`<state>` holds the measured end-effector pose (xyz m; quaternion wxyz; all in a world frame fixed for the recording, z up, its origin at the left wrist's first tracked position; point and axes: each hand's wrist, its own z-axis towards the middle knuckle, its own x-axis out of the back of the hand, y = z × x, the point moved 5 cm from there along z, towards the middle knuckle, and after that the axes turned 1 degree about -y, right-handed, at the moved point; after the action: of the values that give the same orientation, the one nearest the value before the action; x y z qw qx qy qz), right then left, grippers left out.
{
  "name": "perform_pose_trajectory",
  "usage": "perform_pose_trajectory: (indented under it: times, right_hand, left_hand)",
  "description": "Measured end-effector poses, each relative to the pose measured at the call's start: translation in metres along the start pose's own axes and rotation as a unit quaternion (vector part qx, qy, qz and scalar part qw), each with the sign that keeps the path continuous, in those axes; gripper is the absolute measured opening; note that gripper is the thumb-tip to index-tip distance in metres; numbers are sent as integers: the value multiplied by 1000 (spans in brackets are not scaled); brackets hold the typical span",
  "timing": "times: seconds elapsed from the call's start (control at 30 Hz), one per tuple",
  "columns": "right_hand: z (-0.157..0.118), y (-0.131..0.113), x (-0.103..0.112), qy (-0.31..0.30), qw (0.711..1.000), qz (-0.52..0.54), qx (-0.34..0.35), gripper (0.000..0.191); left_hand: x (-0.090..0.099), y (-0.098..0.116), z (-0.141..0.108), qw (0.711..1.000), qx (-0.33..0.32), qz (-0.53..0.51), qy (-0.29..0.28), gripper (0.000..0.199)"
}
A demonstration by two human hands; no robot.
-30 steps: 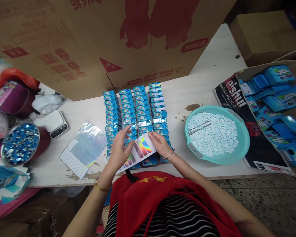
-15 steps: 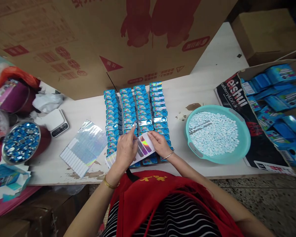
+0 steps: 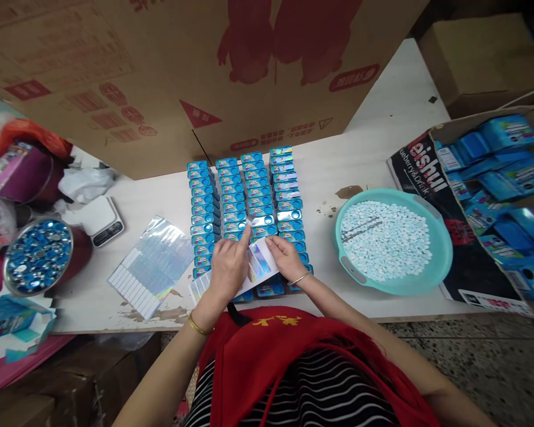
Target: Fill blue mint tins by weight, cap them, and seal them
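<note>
My right hand [image 3: 285, 258] pinches the edge of a sheet of shiny holographic stickers [image 3: 260, 261], tilted above the nearest tins. Over the left part of that sheet is my left hand [image 3: 229, 261], its index finger stretched forward and the others curled. A small pale sticker [image 3: 249, 222] appears stuck on that fingertip, beside a tin with a bare silver strip [image 3: 263, 221] in the third column. Several columns of small blue tins [image 3: 233, 197] stand in close rows on the table. Tins at the far end of the right column [image 3: 285, 177] show shiny strips.
A turquoise basin [image 3: 440, 261] of pale candies stands right, beside an open carton [image 3: 454, 255] of blue packs. Left are another sticker sheet [image 3: 155, 267], a white scale [image 3: 102, 216] and a metal pot [image 3: 73, 261] of blue-silver pieces. A large cardboard box [image 3: 160, 89] closes off the back.
My left index finger has moved slightly right and forward, toward the tin with the bare silver strip. My right hand keeps hold of the sticker sheet, whose sheen has shifted from purple to pale blue.
</note>
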<state>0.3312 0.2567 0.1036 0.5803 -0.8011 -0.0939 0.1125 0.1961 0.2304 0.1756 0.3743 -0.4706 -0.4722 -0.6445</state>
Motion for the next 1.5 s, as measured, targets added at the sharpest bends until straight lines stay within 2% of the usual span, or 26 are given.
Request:
perform_pose_trajectory:
  times: [0.17, 0.23, 0.3, 0.37, 0.43, 0.53, 0.67, 0.77, 0.87, 0.97, 1.07, 1.13, 1.3, 1.4, 1.5]
  right_hand:
    - [4, 18, -5, 4, 998, 29, -57, 43]
    - [5, 24, -4, 9, 998, 23, -56, 42]
    - [7, 30, -2, 18, 999, 11, -50, 42]
    - [8, 35, 2, 30, 999, -9, -38, 41]
    - [7, 40, 4, 43, 998, -33, -21, 40]
    - [4, 43, 5, 52, 997, -66, 2, 40]
    - [-2, 35, 9, 71, 993, -93, 30, 37]
    - [-5, 19, 23, 118, 989, -72, 54, 48]
    - [0, 6, 36, 130, 991, 14, 30, 65]
    - [12, -2, 44, 129, 987, 96, -4, 54]
    - [25, -6, 54, 155, 977, 142, -19, 38]
    - [35, -9, 66, 173, 978, 120, -1, 35]
    - [68, -10, 109, 201, 974, -79, 70, 28]
    - [90, -2, 130, 212, 951, -203, 97, 25]
    - [105, 9, 141, 212, 925, -296, 104, 22]
  left_hand:
    - [-9, 3, -7, 1000, -23, -1, 0, 54]
    - [-5, 8, -13, 998, -31, -55, -12, 55]
    - [7, 13, -18, 987, -21, -157, -27, 58]
    - [24, 15, -19, 956, 21, -292, -34, 60]
    - [40, 10, -13, 905, 80, -418, -15, 63]
    - [47, -4, 4, 830, 156, -534, 38, 68]
    - [24, -19, 28, 767, 236, -592, 77, 68]
    - [1, -17, 39, 733, 277, -616, 87, 68]
    - [-15, -10, 50, 715, 298, -626, 91, 67]
    - [-26, -4, 63, 704, 306, -635, 80, 65]
    - [-38, -2, 79, 708, 311, -629, 74, 64]
    - [-50, -2, 92, 724, 308, -612, 80, 64]
    - [-88, -1, 124, 791, 283, -530, 117, 66]
    - [-109, 4, 140, 837, 265, -461, 128, 66]
    - [-124, 7, 149, 865, 263, -407, 128, 66]
